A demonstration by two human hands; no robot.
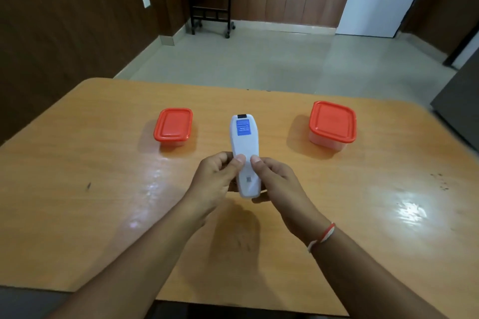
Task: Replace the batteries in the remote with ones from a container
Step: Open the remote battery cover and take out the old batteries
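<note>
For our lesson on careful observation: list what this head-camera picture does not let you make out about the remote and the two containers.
- Contents of the left container and right container: hidden by their shut red lids.
- Remote button side: faces down, away from the camera.
- Blue label text: too small and blurred.
- Remote's lower edges: covered by the left hand and right hand.

The orange wood-grain tabletop [103,176] looks glossy; the white remote [243,142] and two red-lidded containers [173,125] [332,121] look like smooth plastic.
</note>
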